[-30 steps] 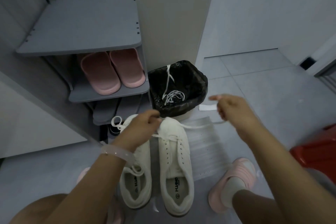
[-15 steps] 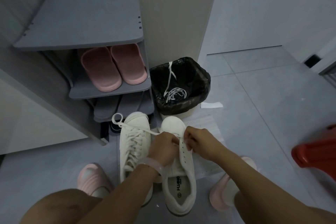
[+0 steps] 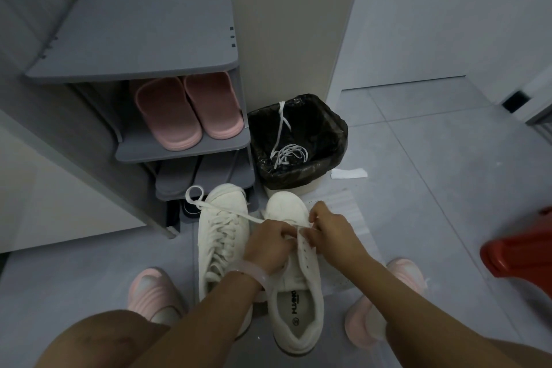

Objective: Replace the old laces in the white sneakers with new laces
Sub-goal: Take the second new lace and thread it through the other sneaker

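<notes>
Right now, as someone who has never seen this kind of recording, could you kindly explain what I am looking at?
This is one wide-angle camera worn on a person's head, looking down at their own bare hands; there is no robot. On the floor stand two white sneakers: the left sneaker is laced, and over the right sneaker the left hand and right hand both pinch a new white lace near the eyelets. Beyond sits a black-lined bin holding old white laces, beside a grey shoe rack with pink slippers.
</notes>
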`<action>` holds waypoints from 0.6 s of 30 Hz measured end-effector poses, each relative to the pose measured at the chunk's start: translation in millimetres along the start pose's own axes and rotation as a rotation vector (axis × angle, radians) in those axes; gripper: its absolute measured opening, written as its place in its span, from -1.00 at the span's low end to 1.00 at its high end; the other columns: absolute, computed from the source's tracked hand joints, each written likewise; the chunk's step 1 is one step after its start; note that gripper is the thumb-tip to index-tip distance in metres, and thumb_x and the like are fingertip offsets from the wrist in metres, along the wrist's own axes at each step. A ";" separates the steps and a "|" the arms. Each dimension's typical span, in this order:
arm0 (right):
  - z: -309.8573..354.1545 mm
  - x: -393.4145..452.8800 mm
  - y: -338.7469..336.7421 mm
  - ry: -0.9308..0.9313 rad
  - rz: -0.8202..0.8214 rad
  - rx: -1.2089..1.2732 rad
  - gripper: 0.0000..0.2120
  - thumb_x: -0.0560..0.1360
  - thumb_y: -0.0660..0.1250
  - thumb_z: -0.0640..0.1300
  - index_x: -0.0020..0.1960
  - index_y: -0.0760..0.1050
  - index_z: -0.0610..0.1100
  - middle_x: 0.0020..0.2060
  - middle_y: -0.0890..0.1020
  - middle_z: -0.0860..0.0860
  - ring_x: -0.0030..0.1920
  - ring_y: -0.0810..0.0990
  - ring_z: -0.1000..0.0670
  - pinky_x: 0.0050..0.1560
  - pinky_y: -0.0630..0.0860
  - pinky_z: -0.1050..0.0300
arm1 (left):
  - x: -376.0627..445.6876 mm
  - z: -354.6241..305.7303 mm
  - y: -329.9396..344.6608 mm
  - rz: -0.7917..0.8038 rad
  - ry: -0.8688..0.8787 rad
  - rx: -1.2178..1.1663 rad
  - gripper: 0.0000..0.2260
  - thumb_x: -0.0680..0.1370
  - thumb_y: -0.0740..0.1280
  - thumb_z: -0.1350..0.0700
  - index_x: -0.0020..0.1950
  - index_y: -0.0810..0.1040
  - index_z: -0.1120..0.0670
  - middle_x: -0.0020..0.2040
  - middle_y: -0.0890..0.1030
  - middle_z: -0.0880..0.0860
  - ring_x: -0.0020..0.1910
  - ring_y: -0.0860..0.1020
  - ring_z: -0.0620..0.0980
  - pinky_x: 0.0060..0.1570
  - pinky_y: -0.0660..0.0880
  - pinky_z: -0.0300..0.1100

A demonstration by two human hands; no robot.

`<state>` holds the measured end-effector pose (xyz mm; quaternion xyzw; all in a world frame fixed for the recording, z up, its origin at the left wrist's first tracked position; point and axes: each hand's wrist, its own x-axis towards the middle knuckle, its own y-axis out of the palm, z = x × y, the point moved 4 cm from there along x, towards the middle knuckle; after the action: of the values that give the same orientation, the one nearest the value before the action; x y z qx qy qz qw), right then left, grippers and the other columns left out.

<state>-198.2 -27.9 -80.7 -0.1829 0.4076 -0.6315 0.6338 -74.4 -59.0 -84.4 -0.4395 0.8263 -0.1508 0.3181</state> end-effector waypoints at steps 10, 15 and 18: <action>15.8 -12.8 4.2 -0.176 -0.023 -0.385 -0.80 0.59 0.11 -0.13 0.13 0.42 -0.17 0.06 0.52 -0.06 0.02 0.50 -0.04 -0.16 0.32 0.20 | 0.4 4.5 8.8 -0.036 0.004 0.039 -0.81 0.53 0.24 0.16 -0.08 0.66 0.07 -0.10 0.67 0.05 -0.12 0.58 -0.03 -0.01 0.52 -0.07; 11.9 -6.7 -0.1 -0.078 0.090 -0.181 -0.58 0.49 0.27 0.06 0.32 0.38 -0.02 0.23 0.39 0.00 0.24 0.38 -0.03 0.19 0.40 0.06 | 2.5 0.0 11.3 -0.036 0.006 0.161 -0.77 0.54 0.16 0.27 0.01 0.61 0.17 0.01 0.61 0.11 -0.03 0.55 0.02 -0.04 0.42 -0.20; 10.8 -3.2 -1.7 -0.001 0.129 -0.185 -0.56 0.46 0.30 0.04 0.30 0.38 -0.02 0.22 0.40 0.00 0.22 0.39 -0.03 0.15 0.39 0.06 | -3.6 -20.4 -7.7 -0.096 -0.021 0.011 -0.79 0.55 0.15 0.30 -0.10 0.59 0.18 -0.13 0.53 0.05 -0.15 0.49 -0.09 -0.13 0.33 -0.28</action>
<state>-190.8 -28.1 -72.0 -0.2144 0.4746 -0.5490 0.6538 -81.5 -61.0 -63.6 -0.4784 0.8001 -0.1657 0.3216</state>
